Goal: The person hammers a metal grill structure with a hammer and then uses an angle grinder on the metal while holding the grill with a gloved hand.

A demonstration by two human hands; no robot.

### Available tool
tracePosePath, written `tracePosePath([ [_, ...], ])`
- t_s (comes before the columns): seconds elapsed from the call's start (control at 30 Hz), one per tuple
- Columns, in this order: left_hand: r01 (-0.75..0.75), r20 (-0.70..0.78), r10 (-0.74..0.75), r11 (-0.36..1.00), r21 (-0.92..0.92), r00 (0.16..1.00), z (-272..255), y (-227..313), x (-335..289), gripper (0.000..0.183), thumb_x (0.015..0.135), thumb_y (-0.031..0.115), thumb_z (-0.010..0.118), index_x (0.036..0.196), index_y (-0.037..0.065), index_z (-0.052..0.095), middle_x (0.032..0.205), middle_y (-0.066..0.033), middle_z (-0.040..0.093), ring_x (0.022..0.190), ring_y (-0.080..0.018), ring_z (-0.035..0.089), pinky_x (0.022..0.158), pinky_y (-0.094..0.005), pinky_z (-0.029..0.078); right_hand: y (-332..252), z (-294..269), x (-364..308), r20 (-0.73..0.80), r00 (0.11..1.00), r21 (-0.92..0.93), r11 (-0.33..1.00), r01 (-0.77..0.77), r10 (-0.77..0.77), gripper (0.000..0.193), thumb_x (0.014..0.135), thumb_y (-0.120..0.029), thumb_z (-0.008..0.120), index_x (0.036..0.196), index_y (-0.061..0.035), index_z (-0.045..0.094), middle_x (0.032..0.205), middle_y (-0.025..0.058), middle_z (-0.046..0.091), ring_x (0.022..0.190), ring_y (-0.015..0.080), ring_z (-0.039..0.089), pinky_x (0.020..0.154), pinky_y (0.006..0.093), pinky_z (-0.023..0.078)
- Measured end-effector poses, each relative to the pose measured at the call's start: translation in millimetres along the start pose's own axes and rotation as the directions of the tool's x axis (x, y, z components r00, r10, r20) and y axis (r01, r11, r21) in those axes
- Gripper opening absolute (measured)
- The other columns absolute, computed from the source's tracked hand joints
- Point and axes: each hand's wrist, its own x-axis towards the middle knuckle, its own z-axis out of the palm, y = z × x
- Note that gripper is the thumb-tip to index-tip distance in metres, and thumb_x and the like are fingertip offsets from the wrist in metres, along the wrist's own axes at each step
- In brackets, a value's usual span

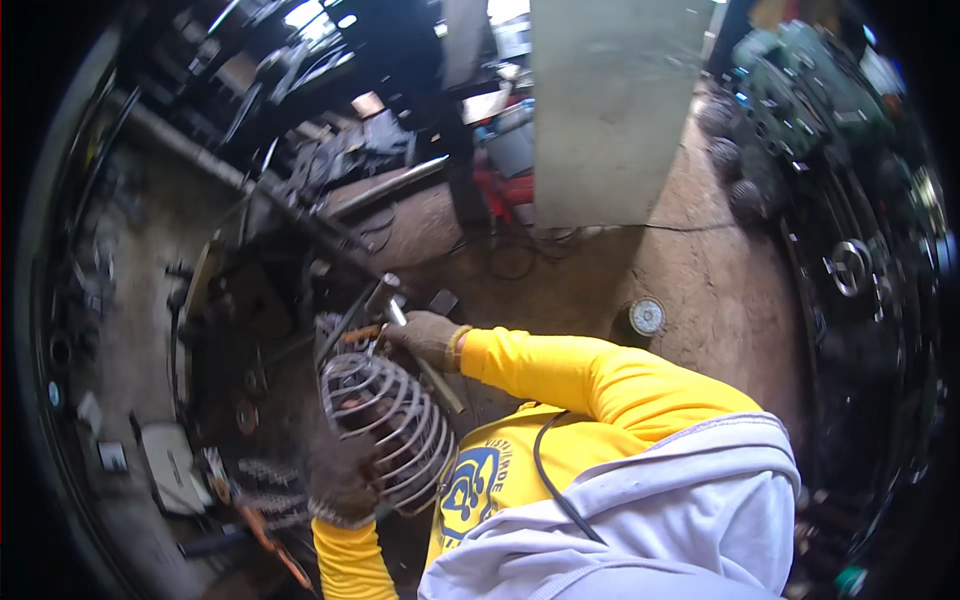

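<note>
A rounded cage of bent pale metal rods (405, 405) sits in front of me, close to my body. My left hand (345, 475), in a brown glove, is at the cage's near left side with its fingers closed round the rods, partly in shadow. My right hand (425, 340), also gloved, grips a hammer (443, 388) above the cage's far end. The hammer's head points away from me, and the handle's end sticks out below the glove. Beside the right fingers an orange-brown piece (362, 333) lies at the cage's far end; its kind is unclear.
A dark metal bar frame (300, 215) runs across the left. Heaped metal parts (350, 150) lie beyond it. A pale flat panel (615, 110) stands ahead, with a black cable (510, 262) on the floor below. A round can (646, 316) and a dark car (850, 270) are to the right.
</note>
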Motion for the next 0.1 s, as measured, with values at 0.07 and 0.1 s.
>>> tracePosePath([
  [0.07, -0.187, -0.058, 0.188, 0.982, 0.030, 0.980, -22.8, -50.6, -8.1, 0.048, 0.088, 0.013, 0.060, 0.135, 0.004, 0.051, 0.113, -0.0142, 0.068, 0.094, -0.0259, 0.069, 0.081, -0.0364, 0.058, 10.3, -9.4, 4.2, -0.064, 0.993, 0.007, 0.995, 0.096, -0.096, 0.042, 0.089, -0.042, 0.062, 0.099, -0.0017, 0.071, 0.091, 0.0129, 0.072, 0.086, 0.0205, 0.067, 0.080, 0.0360, 0.050],
  [0.1, -0.245, 0.066, 0.245, 0.970, -0.008, 0.967, -36.4, -59.9, -2.3, 0.048, 0.088, 0.013, 0.060, 0.135, 0.004, 0.051, 0.113, -0.0142, 0.068, 0.094, -0.0259, 0.069, 0.081, -0.0364, 0.058, 27.5, -38.8, 5.5, -0.190, 0.979, 0.001, 0.997, 0.079, -0.077, 0.043, 0.089, -0.042, 0.062, 0.100, -0.0018, 0.071, 0.090, 0.0130, 0.072, 0.086, 0.0212, 0.067, 0.081, 0.0365, 0.050],
])
